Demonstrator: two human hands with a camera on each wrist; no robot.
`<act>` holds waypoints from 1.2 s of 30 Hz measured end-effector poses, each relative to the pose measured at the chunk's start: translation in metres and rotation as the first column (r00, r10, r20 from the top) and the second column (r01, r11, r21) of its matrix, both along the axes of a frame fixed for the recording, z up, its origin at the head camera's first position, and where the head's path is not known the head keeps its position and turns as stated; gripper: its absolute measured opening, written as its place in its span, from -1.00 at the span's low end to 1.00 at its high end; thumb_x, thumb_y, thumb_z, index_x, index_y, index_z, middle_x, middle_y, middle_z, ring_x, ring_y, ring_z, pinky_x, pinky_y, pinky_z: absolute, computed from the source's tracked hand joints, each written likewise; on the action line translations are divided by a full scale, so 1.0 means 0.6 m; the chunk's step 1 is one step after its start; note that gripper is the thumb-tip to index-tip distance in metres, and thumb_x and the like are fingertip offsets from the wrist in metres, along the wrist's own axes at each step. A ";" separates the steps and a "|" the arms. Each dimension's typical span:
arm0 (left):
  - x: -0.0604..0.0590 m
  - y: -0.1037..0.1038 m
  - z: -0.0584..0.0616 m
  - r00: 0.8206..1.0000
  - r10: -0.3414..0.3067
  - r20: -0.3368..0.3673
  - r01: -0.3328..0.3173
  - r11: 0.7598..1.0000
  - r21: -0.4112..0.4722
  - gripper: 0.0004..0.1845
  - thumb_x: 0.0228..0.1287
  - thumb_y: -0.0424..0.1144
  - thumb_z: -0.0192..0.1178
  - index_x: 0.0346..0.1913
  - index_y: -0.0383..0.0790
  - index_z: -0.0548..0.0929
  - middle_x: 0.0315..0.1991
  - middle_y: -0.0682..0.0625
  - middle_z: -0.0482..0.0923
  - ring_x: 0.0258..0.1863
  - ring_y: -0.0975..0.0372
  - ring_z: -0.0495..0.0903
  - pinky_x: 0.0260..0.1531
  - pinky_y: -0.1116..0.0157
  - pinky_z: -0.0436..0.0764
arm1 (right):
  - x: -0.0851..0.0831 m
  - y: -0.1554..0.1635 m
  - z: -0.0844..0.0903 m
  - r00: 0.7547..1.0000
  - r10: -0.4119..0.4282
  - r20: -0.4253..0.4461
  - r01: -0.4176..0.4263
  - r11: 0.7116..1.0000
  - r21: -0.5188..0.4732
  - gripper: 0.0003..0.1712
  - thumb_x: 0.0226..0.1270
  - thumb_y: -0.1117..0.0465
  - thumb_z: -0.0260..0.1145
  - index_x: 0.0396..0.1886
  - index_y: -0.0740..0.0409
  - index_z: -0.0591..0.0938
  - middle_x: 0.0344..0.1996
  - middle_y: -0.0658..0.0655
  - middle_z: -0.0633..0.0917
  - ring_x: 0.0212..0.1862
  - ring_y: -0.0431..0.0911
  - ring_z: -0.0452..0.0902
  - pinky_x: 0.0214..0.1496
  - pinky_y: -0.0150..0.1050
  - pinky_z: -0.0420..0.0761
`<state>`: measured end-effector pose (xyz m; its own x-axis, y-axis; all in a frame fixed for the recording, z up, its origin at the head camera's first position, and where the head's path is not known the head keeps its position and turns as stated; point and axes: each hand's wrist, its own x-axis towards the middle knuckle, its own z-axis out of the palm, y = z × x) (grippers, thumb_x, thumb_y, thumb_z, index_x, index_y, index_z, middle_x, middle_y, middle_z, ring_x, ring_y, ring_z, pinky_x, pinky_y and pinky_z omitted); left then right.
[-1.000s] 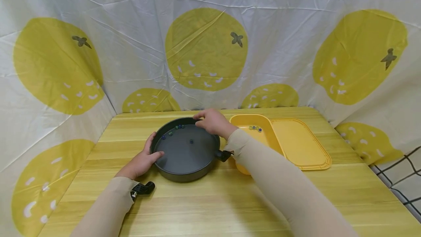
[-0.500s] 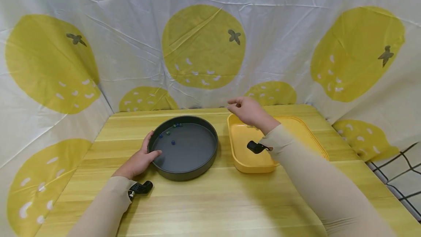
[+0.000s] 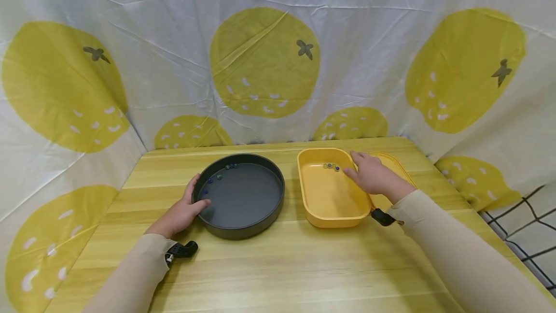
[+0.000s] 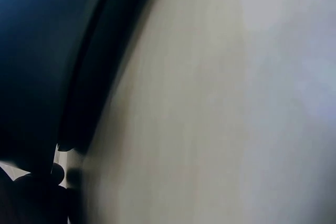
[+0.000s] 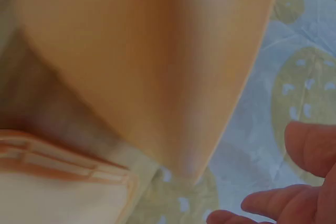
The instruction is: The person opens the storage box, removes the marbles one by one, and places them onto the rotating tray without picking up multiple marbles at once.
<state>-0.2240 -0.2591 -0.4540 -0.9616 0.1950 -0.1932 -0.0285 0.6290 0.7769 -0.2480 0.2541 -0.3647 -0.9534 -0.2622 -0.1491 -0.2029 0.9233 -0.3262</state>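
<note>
My left hand (image 3: 179, 215) grips the near-left rim of a round dark grey cake pan (image 3: 245, 202), thumb over the edge inside and fingers along the outer wall. Several blue and green glass marbles (image 3: 205, 192) lie along the pan's left and far inner edge. To the right stands a yellow plastic box (image 3: 334, 199); a few clear and blue marbles (image 3: 337, 168) sit in its far part. Over the box's right rim is my right hand (image 3: 378, 177), fingers extended and holding nothing. The right wrist view shows its thumb and fingers (image 5: 278, 203) spread apart beside the box wall.
A flat yellow lid (image 3: 393, 162) lies right of the box, partly covered by my right hand. The wood-grain table (image 3: 260, 269) ends at a curtain (image 3: 265, 62) with yellow fruit prints. Black wire mesh (image 3: 527, 235) stands at the right edge.
My right hand has moved from over the pan, across the box, to the box's right rim. One blue marble has rolled left from mid-pan to its edge. The left hand stays on the rim.
</note>
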 end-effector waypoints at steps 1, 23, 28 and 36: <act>0.000 0.000 0.000 1.000 0.000 -0.006 0.000 1.000 -0.013 0.01 0.54 0.08 0.09 0.72 0.11 -0.38 0.66 -0.46 -0.02 0.57 -0.39 0.14 0.53 -0.34 0.15 | 0.007 0.006 -0.007 1.000 0.001 0.014 -0.001 1.000 -0.006 -0.11 0.75 -0.04 0.01 0.66 0.51 -0.06 0.58 0.64 0.08 0.55 0.63 -0.06 0.53 0.50 0.07; 0.013 0.111 0.096 0.899 -0.043 -0.436 -0.089 0.956 -0.278 -0.28 0.54 -0.08 0.18 0.60 -0.32 0.27 0.61 -0.35 0.19 0.59 -0.26 0.20 0.53 -0.26 0.22 | 0.084 0.032 -0.092 0.999 0.045 0.008 -0.043 0.985 -0.166 0.29 0.59 -0.39 0.07 0.62 0.59 -0.28 0.59 0.64 0.02 0.59 0.48 0.08 0.57 0.36 0.20; 0.020 0.194 0.128 0.902 -0.076 -0.425 0.009 0.988 -0.157 -0.30 0.56 -0.03 0.18 0.62 -0.15 0.27 0.58 -0.18 0.32 0.54 -0.11 0.36 0.44 -0.18 0.42 | 0.083 0.031 -0.093 0.999 0.048 0.006 -0.047 0.986 -0.158 0.29 0.59 -0.38 0.08 0.62 0.60 -0.27 0.56 0.66 0.09 0.58 0.47 0.14 0.56 0.36 0.23; 0.000 0.338 0.141 0.930 -0.203 -0.306 0.219 0.976 0.017 -0.35 0.56 -0.05 0.18 0.62 0.03 0.31 0.42 -0.01 0.55 0.28 0.11 0.67 0.18 0.06 0.69 | 0.086 0.033 -0.092 0.999 0.049 0.013 -0.046 0.987 -0.152 0.30 0.58 -0.40 0.08 0.63 0.58 -0.26 0.55 0.67 0.13 0.56 0.48 0.18 0.54 0.36 0.26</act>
